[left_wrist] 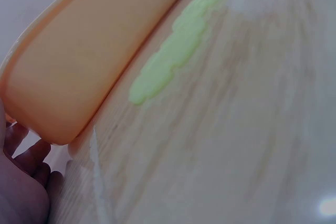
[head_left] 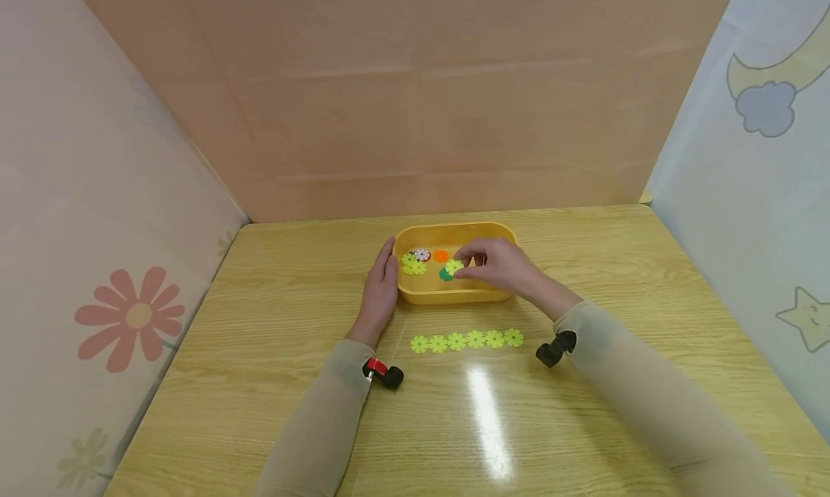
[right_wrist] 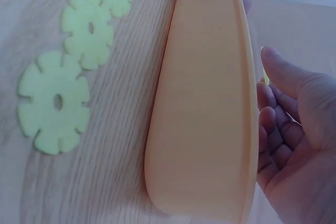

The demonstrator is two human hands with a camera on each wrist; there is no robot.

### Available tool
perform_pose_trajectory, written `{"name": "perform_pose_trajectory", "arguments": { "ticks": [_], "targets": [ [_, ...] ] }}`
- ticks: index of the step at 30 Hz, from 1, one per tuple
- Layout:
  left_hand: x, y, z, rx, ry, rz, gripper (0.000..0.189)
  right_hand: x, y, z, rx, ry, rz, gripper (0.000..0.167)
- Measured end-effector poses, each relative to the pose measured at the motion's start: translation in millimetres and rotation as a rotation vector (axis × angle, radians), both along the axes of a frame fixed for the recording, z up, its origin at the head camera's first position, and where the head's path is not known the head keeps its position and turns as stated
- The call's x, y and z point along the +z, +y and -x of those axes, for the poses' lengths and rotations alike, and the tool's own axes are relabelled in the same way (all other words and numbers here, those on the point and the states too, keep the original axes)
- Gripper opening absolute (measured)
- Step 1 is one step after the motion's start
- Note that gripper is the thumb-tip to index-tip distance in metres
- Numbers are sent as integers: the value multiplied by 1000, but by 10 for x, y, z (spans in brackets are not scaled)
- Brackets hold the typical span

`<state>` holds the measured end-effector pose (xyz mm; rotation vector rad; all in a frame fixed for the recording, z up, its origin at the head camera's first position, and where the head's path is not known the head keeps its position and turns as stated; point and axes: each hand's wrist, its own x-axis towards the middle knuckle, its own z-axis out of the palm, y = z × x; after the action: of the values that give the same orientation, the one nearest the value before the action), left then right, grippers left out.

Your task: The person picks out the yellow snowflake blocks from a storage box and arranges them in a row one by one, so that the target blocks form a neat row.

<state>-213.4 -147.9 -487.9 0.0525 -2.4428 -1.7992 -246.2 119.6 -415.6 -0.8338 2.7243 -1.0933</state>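
My right hand [head_left: 504,265] reaches over the yellow plastic tray [head_left: 462,298] and pinches a yellow-green snowflake disc [head_left: 454,267] between thumb and fingers. In the right wrist view just a thin edge of this disc [right_wrist: 265,75] shows. Beneath it lies a green disc [head_left: 444,274], partly covered. An orange disc [head_left: 441,256], a white disc [head_left: 422,254] and several yellow-green discs [head_left: 415,268] lie in the tray's left half. With fingers stretched along it, my left hand [head_left: 379,295] rests against the tray's left end; its fingers [left_wrist: 34,153] touch the outer wall in the left wrist view.
In front of the tray, a straight row of yellow-green discs [head_left: 475,339] lies flat on the wooden table [head_left: 292,317], edge beside edge. A brown panel [head_left: 415,122] closes off the back. Pale printed panels [head_left: 149,216] stand at both sides.
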Motion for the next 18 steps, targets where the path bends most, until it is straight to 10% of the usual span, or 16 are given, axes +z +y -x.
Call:
{"name": "perform_pose_trajectory", "arguments": {
  "ticks": [18],
  "targets": [
    [-27,-9,10,-2,4,3,59,112,244,-334,25,30,6,27]
  ]
}}
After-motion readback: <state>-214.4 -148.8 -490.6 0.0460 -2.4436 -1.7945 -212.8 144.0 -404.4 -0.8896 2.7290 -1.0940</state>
